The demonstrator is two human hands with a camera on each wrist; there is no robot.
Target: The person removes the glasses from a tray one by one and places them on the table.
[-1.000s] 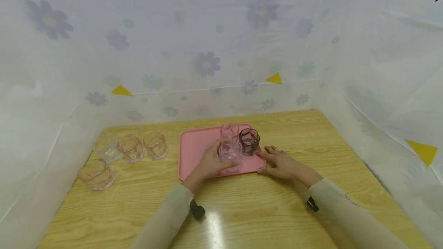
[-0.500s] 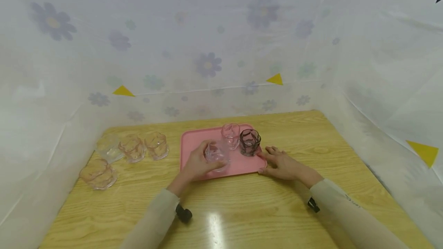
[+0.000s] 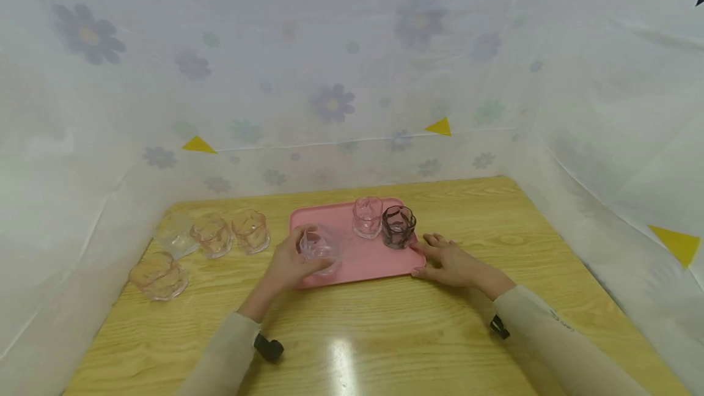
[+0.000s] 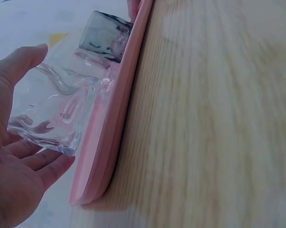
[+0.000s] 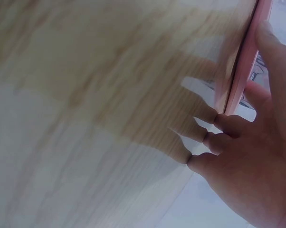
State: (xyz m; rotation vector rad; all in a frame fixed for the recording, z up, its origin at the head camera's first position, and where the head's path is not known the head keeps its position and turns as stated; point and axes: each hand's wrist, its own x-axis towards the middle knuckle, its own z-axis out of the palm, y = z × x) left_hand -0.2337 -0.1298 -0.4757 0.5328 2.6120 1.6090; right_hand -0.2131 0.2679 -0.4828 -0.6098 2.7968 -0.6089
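My left hand (image 3: 282,269) grips a clear glass (image 3: 321,248) over the left part of a pink tray (image 3: 357,271). In the left wrist view, the thumb is on one side of this glass (image 4: 62,107) and the fingers are on the other, close to the tray's rim (image 4: 115,128). A dark grey glass (image 3: 398,228) and another clear glass (image 3: 367,217) stand side by side at the tray's back right. My right hand (image 3: 453,263) rests at the tray's right edge, fingers extended; its fingertips touch the table in the right wrist view.
To the left of the tray stand two pinkish glasses (image 3: 250,231) (image 3: 211,236), a clear glass (image 3: 176,234) and, nearer me, further pinkish glassware (image 3: 159,277). White flowered sheeting (image 3: 330,157) closes off the back and sides of the wooden table (image 3: 385,335).
My left hand has carried the clear glass leftward across the tray, away from the other two glasses there. The right hand has stayed at the tray's edge.
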